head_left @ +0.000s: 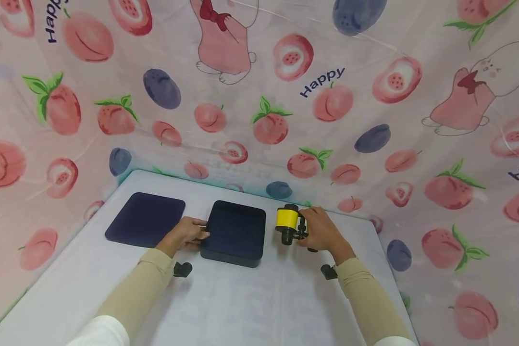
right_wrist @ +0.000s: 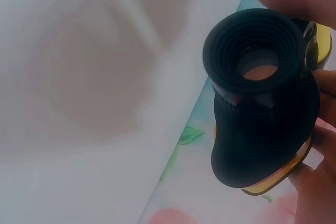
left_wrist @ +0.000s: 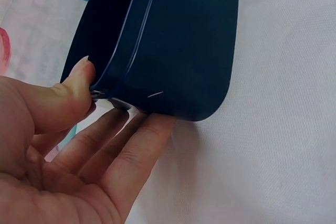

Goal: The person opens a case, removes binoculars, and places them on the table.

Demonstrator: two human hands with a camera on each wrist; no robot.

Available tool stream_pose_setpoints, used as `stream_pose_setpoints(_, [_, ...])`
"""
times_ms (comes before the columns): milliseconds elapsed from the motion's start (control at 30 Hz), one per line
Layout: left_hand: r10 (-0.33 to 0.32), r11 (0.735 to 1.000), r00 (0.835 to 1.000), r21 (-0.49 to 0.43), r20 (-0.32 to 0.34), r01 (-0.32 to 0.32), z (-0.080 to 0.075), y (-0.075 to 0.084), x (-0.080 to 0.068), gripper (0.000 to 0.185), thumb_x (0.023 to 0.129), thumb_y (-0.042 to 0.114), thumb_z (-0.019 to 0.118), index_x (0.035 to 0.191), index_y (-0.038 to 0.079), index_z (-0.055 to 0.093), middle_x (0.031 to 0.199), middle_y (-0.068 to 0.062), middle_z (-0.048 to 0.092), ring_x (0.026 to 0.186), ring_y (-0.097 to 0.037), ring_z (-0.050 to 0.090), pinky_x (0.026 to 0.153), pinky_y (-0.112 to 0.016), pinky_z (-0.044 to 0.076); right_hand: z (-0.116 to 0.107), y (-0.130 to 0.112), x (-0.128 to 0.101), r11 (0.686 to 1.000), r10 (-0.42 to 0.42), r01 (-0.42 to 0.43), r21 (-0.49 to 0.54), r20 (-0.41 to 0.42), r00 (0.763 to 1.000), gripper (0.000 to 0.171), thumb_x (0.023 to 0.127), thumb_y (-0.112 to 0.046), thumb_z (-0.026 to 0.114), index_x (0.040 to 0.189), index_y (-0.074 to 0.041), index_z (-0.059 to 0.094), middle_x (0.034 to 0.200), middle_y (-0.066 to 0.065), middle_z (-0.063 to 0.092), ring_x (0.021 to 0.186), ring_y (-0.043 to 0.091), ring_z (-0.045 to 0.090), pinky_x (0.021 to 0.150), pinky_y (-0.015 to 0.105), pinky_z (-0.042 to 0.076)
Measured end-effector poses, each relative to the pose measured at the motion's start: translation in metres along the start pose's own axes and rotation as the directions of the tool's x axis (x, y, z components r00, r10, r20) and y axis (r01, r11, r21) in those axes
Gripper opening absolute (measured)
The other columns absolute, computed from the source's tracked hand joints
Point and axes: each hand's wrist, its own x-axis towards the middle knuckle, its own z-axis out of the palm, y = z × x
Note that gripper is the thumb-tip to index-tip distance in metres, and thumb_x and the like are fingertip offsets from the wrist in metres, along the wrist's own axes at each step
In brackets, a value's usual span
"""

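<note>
My left hand (head_left: pixel 189 233) grips the left wall of a dark navy open box (head_left: pixel 233 231). In the left wrist view the thumb (left_wrist: pixel 80 85) lies over the rim and the other fingers are against the outer side. My right hand (head_left: pixel 321 229) holds yellow and black binoculars (head_left: pixel 287 219) above the white table, to the right of the box. An eyepiece (right_wrist: pixel 257 51) faces the right wrist camera, with fingers wrapped along the barrel's far side. Flat on the table, left of the box, is a dark navy lid (head_left: pixel 146 218).
The white table (head_left: pixel 242 307) runs up to walls of pink fruit-printed cloth (head_left: pixel 251 115) at the back and sides. A black wrist camera mount shows beside the left forearm (head_left: pixel 182 269) and another beside the right forearm (head_left: pixel 328 271).
</note>
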Motion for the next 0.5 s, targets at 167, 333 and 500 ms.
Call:
stream_pose_setpoints(167, [-0.017, 1.0, 1.0, 0.006, -0.005, 0.017, -0.001, 0.001, 0.001, 0.063, 0.098, 0.002, 0.069, 0.155, 0.001, 0.045, 0.157, -0.029, 0.047, 0.136, -0.043, 0.059, 0.102, -0.052, 0.058, -0.001, 0.004, -0.002, 1.0, 0.011, -0.011, 0.007, 0.004, 1.0, 0.084, 0.07, -0.039, 0.092, 0.14, -0.006, 0.06, 0.138, 0.01, 0.067, 0.139, 0.035, 0.049, 0.122, 0.06, 0.037])
stream_pose_setpoints(333, [-0.021, 1.0, 1.0, -0.002, -0.005, 0.021, 0.001, 0.002, 0.002, 0.063, 0.097, 0.002, 0.07, 0.155, 0.001, 0.046, 0.157, -0.028, 0.048, 0.134, -0.042, 0.06, 0.1, -0.051, 0.059, 0.0, 0.01, -0.004, 1.0, 0.023, -0.023, 0.007, -0.002, 1.0, 0.083, 0.069, -0.036, 0.092, 0.139, -0.007, 0.06, 0.137, 0.01, 0.067, 0.136, 0.035, 0.05, 0.118, 0.058, 0.043])
stream_pose_setpoints(500, [-0.017, 1.0, 1.0, -0.004, -0.002, 0.017, 0.0, 0.001, 0.001, 0.063, 0.097, 0.002, 0.07, 0.156, 0.001, 0.045, 0.157, -0.028, 0.047, 0.135, -0.042, 0.06, 0.101, -0.051, 0.059, 0.002, 0.013, -0.005, 0.999, 0.031, -0.031, 0.023, -0.005, 1.0, 0.084, 0.067, -0.035, 0.093, 0.14, -0.007, 0.06, 0.136, 0.009, 0.068, 0.135, 0.033, 0.051, 0.117, 0.057, 0.045])
